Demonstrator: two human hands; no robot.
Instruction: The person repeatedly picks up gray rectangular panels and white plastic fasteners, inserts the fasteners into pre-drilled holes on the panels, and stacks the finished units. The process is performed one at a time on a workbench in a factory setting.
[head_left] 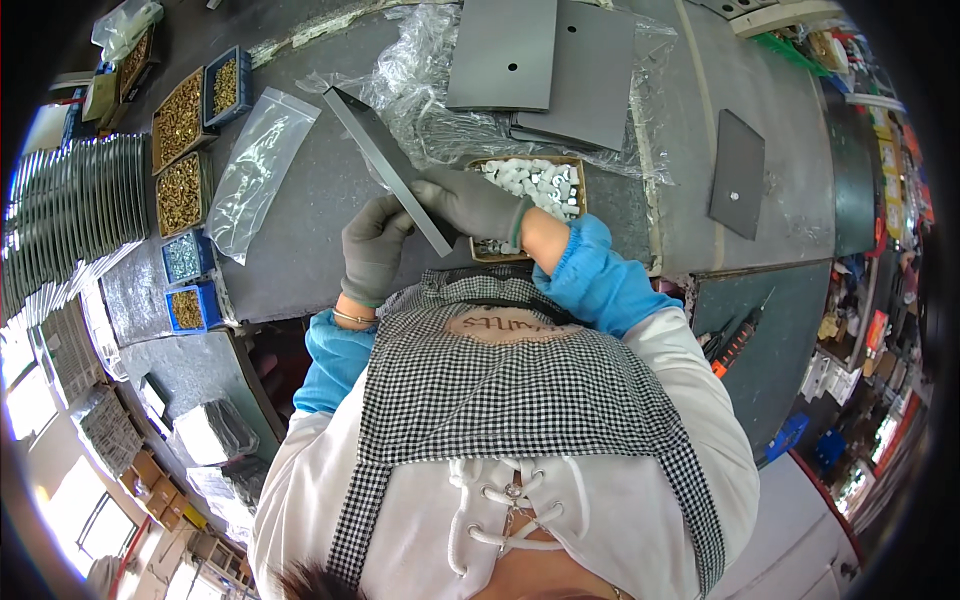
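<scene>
Your right hand [468, 205] held the grey panel [390, 168] tilted, fingers closed on it, near the front edge of the table [290, 250]; whether your left hand [374, 248] also pinched it was unclear. A slack grip risked dropping it onto the white fittings [530, 178].

A grey-topped workbench [285, 265] is spread across the upper frame. Bright windows [100, 520], washed out by daylight, are set into a pale wall [45, 455] at lower left. The right edge of the frame is lined by cluttered shelving [875, 101].
</scene>
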